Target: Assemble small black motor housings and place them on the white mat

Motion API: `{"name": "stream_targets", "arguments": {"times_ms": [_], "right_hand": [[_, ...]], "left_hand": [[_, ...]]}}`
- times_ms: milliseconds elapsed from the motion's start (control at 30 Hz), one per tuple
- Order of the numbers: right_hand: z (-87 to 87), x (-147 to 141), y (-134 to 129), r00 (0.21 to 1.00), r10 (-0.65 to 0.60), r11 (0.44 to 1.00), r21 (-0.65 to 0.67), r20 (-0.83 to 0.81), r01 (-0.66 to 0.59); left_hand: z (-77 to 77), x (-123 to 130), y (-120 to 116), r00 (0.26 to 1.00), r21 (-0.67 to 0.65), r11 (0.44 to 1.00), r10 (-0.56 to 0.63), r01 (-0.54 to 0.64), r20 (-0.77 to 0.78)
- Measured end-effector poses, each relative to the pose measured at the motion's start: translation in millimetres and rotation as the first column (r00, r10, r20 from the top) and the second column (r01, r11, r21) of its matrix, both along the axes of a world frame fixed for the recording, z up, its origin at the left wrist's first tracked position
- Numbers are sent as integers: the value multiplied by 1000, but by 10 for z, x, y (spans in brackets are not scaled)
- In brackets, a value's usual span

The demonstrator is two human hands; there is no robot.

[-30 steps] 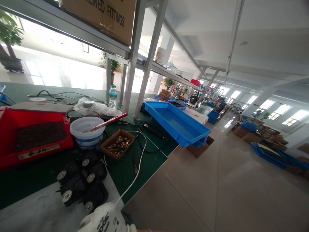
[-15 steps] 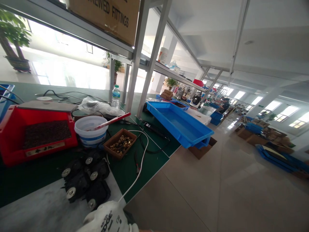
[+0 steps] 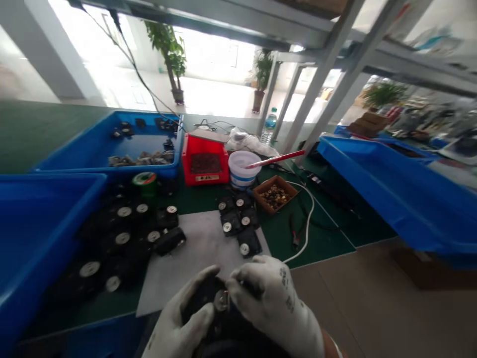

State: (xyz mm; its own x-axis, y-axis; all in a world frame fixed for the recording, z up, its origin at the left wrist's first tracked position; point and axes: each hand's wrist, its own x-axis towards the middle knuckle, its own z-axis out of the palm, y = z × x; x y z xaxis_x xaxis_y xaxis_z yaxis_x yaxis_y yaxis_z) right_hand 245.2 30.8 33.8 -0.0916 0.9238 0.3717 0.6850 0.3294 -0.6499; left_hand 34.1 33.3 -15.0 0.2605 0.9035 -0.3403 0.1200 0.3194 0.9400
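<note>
Both hands wear white gloves. My left hand (image 3: pixel 186 315) wraps round a black part (image 3: pixel 203 298) with a silver disc near the bottom centre. My right hand (image 3: pixel 272 298) has its fingers curled at the right side of that part, the fingertips close to the disc; what they pinch is too blurred to make out. Beyond my hands, several similar black parts with silver discs (image 3: pixel 244 221) sit at the right of a pale sheet (image 3: pixel 182 268). More such black parts (image 3: pixel 122 238) stand grouped to the left.
A red bin (image 3: pixel 188 171), a white tub (image 3: pixel 244 176) with a red stick and a cardboard tray (image 3: pixel 266 204) of brass pieces stand behind. Blue trays (image 3: pixel 22 233) lie left, another (image 3: pixel 402 194) right. Red-handled pliers (image 3: pixel 295 238) and a white cable (image 3: pixel 312 209) are at right.
The view has swung left and down. Both my hands now show at the black part; before, only one glove showed at the bottom edge.
</note>
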Motion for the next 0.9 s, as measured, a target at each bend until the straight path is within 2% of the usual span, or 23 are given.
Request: {"name": "stream_targets", "arguments": {"times_ms": [133, 233, 467, 900], "right_hand": [[-35, 47, 3, 998, 55, 998, -40, 7, -54], [-58, 61, 2, 998, 69, 997, -36, 3, -69], [-24, 47, 39, 996, 76, 997, 24, 39, -77], [-21, 73, 12, 994, 94, 995, -32, 61, -92]], "left_hand": [[248, 166, 0, 998, -13, 998, 67, -67, -5], [330, 201, 6, 999, -41, 998, 39, -40, -4], [242, 153, 14, 1000, -35, 999, -8, 8, 13], [153, 120, -11, 1000, 3, 1000, -13, 13, -10]]}}
